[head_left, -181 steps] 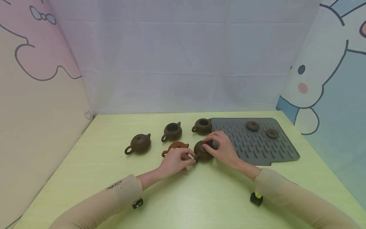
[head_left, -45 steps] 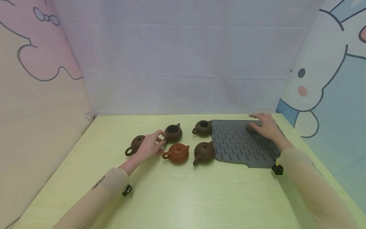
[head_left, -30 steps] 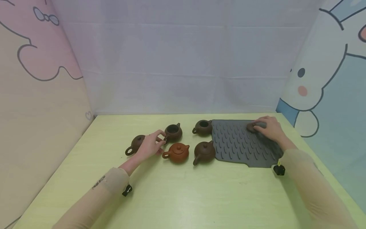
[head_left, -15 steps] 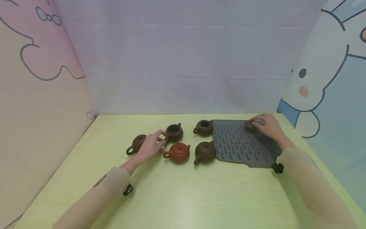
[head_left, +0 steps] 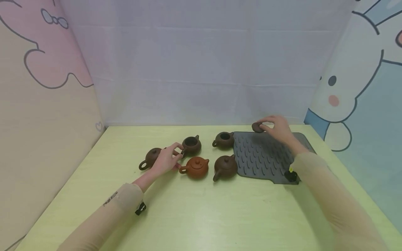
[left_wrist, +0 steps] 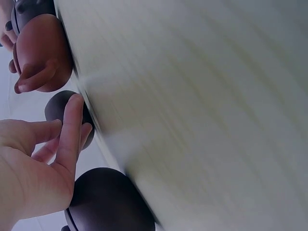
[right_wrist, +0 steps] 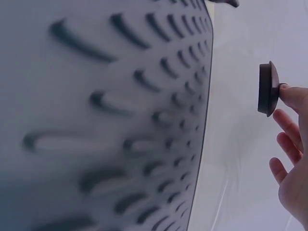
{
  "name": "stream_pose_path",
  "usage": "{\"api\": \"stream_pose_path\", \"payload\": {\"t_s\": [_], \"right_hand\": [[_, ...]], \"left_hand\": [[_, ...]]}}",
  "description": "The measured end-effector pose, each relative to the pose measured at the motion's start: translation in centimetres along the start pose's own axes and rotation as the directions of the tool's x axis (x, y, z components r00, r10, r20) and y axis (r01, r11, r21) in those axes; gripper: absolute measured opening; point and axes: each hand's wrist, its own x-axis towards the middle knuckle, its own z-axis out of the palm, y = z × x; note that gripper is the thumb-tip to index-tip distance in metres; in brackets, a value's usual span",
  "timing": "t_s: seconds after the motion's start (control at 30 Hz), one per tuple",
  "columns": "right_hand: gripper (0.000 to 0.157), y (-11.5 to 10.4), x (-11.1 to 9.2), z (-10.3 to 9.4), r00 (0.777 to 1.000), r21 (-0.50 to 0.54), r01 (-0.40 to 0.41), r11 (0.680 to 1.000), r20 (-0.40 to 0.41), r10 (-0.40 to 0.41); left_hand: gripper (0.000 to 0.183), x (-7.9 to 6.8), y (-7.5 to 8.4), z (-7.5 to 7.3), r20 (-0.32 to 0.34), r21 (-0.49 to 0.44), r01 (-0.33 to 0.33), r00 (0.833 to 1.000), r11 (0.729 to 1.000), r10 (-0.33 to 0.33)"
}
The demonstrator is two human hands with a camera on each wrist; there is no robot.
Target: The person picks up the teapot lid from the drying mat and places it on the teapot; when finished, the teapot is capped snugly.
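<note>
My right hand (head_left: 277,130) pinches a dark brown teapot lid (head_left: 257,127) by its knob and holds it in the air. The right wrist view shows the lid (right_wrist: 268,89) edge-on, apart from the ridged surface. At the handle of a dark lidless teapot (head_left: 192,145), my left hand (head_left: 165,158) curls thumb and fingers; the handle is mostly covered. In the left wrist view those fingers lie against the teapot (left_wrist: 57,106). Another lidless teapot (head_left: 224,139) stands to its right, by the mat. Lids sit on the orange-brown teapot (head_left: 197,168) and the dark teapot (head_left: 226,166) in front.
A lidded dark teapot (head_left: 152,156) stands at the left, partly behind my left hand. The grey ridged mat (head_left: 254,157) lies on the right of the pale table (head_left: 188,216). My right arm covers part of the mat.
My right hand has taken the lid off the mat, raised it and moved left. Six seconds ago both hands were at the front right teapot; the left now stays at the lidless teapot.
</note>
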Motion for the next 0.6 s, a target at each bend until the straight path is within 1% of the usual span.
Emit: {"api": "stream_pose_path", "payload": {"t_s": [0.17, 0.37, 0.6], "right_hand": [[0.023, -2.4, 1.7, 0.4, 0.999, 0.016, 0.035, 0.999, 0.002, -0.035], [0.026, -4.7, 3.8, 1.4, 0.999, 0.013, 0.040, 0.999, 0.015, -0.041], [0.024, -7.9, 6.1, 2.6, 0.996, 0.051, 0.066, 0.996, 0.049, -0.069]], "left_hand": [[0.028, 0.0, 0.0, 0.1, -0.003, -0.005, 0.005, 1.000, 1.000, -0.005], [0.028, 0.0, 0.1, 0.1, -0.003, 0.002, 0.008, 1.000, 1.000, -0.008], [0.027, 0.1, 0.1, 0.1, -0.001, 0.010, 0.000, 1.000, 1.000, 0.000]]}}
